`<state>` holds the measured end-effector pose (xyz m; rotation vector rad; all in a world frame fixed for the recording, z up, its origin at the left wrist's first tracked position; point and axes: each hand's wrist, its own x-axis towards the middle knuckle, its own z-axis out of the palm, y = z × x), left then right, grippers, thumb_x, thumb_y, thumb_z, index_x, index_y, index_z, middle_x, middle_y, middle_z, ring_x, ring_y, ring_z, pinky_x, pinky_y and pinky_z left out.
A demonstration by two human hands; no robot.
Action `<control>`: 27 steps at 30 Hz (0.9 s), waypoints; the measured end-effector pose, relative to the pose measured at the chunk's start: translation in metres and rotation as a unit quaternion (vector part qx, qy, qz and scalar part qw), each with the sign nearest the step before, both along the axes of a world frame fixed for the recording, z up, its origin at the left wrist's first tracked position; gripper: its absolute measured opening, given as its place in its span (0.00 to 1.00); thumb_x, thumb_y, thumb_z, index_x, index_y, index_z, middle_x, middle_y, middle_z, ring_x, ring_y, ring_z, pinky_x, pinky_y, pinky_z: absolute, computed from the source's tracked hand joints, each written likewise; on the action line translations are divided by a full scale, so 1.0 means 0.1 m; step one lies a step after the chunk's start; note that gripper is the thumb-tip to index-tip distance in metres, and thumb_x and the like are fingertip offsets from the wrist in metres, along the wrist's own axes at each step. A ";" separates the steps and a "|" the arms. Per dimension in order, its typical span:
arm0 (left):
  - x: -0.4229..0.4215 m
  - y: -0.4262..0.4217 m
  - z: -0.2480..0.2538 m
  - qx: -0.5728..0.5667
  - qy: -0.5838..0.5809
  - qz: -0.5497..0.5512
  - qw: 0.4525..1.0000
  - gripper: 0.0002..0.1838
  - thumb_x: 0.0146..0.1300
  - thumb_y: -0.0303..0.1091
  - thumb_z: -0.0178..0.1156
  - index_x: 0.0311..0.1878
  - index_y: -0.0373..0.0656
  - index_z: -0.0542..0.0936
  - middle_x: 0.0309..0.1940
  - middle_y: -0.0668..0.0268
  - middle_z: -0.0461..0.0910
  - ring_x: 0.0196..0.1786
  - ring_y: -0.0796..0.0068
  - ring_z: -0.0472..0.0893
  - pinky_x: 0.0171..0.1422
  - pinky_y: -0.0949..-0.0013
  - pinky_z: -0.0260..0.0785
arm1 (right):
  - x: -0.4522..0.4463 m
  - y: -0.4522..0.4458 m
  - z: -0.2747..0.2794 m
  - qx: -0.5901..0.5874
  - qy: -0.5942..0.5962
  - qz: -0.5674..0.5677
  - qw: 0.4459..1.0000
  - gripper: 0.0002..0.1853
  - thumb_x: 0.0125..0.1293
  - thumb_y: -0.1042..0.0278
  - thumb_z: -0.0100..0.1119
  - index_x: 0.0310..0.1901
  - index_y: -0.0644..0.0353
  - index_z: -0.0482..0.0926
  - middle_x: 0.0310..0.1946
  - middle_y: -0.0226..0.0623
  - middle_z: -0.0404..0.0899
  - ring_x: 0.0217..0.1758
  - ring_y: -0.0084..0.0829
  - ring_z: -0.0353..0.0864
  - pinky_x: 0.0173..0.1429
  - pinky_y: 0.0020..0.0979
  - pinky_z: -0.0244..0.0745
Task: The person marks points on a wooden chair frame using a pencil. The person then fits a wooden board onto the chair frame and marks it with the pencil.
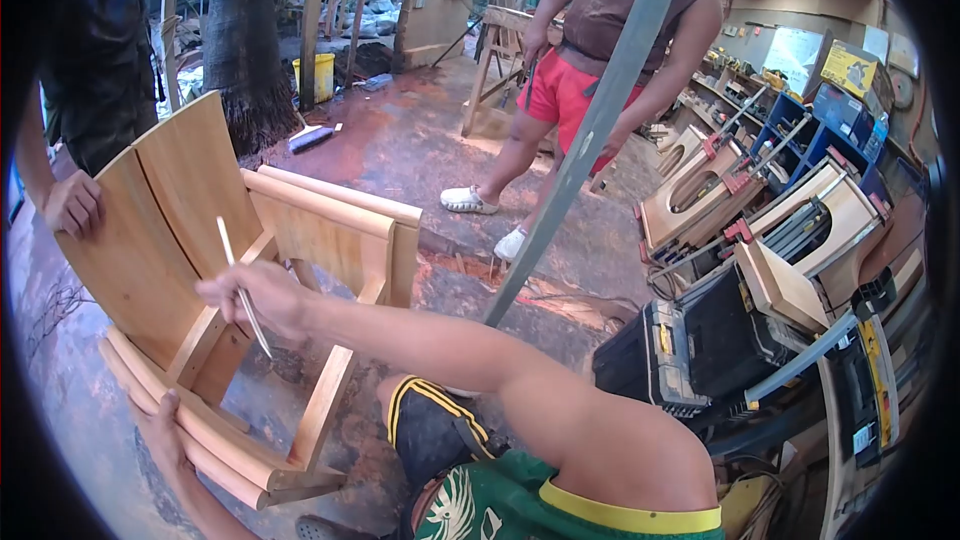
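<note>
Plainly, the right hand grips a stick over the open seat of the chair, long axis steep, upper end against the chair's back, while the left hand touches its near arm, grip unclear.

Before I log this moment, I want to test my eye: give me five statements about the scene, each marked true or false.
1. The right hand holds a thin stick. True.
2. The left hand grips the stick as well. False: it touches the wooden piece.
3. A yellow bucket shows beyond the wooden piece. True.
4. The person in red shorts wears black boots. False: the shoes are pale.
5. A slanting post partly hides the person in red shorts. True.
</note>
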<state>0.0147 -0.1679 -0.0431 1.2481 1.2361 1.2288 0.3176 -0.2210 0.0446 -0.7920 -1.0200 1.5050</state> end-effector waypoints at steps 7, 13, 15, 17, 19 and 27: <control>0.01 -0.01 0.00 0.020 -0.018 0.005 1.000 0.51 0.57 0.29 0.68 0.81 0.37 0.51 0.70 0.46 0.68 0.65 0.54 0.76 0.71 0.58 0.69 | 0.00 -0.19 0.68 0.155 0.022 -0.008 0.988 0.21 0.69 0.66 0.45 0.22 0.71 0.78 0.76 0.71 0.55 0.81 0.57 0.57 0.81 0.44 0.54; 0.00 0.04 -0.09 0.022 -0.021 0.020 0.999 0.53 0.56 0.28 0.69 0.82 0.38 0.51 0.69 0.47 0.68 0.63 0.55 0.77 0.69 0.58 0.70 | 0.19 -0.25 0.52 0.134 -0.006 -0.020 0.991 0.21 0.69 0.66 0.45 0.23 0.71 0.78 0.77 0.69 0.54 0.82 0.57 0.56 0.82 0.45 0.54; -0.01 0.05 -0.11 0.028 -0.018 0.021 0.999 0.52 0.56 0.29 0.68 0.81 0.36 0.52 0.68 0.47 0.70 0.63 0.55 0.77 0.68 0.58 0.71 | 0.24 -0.23 0.44 0.134 -0.011 -0.014 0.991 0.20 0.69 0.66 0.45 0.24 0.70 0.77 0.77 0.69 0.55 0.82 0.56 0.55 0.82 0.45 0.54; -0.01 0.03 -0.10 0.035 -0.013 0.017 0.999 0.50 0.57 0.31 0.68 0.80 0.33 0.53 0.66 0.47 0.71 0.62 0.56 0.78 0.66 0.58 0.72 | 0.27 -0.22 0.37 0.123 -0.002 -0.013 0.992 0.19 0.69 0.66 0.46 0.24 0.70 0.77 0.77 0.68 0.56 0.82 0.55 0.55 0.82 0.46 0.54; 0.02 -0.01 -0.06 0.034 -0.004 0.024 0.999 0.50 0.57 0.31 0.68 0.80 0.32 0.52 0.66 0.46 0.72 0.61 0.56 0.78 0.66 0.58 0.72 | 0.29 -0.21 0.33 0.111 0.003 -0.020 0.994 0.19 0.71 0.65 0.47 0.25 0.68 0.78 0.77 0.67 0.57 0.82 0.54 0.57 0.81 0.45 0.56; -0.03 0.05 -0.10 0.034 0.022 0.038 0.998 0.50 0.55 0.30 0.71 0.79 0.35 0.55 0.64 0.47 0.73 0.62 0.56 0.78 0.70 0.59 0.68 | 0.33 -0.12 0.00 0.019 0.053 -0.022 0.998 0.19 0.76 0.59 0.49 0.40 0.69 0.82 0.74 0.58 0.66 0.67 0.47 0.77 0.71 0.44 0.72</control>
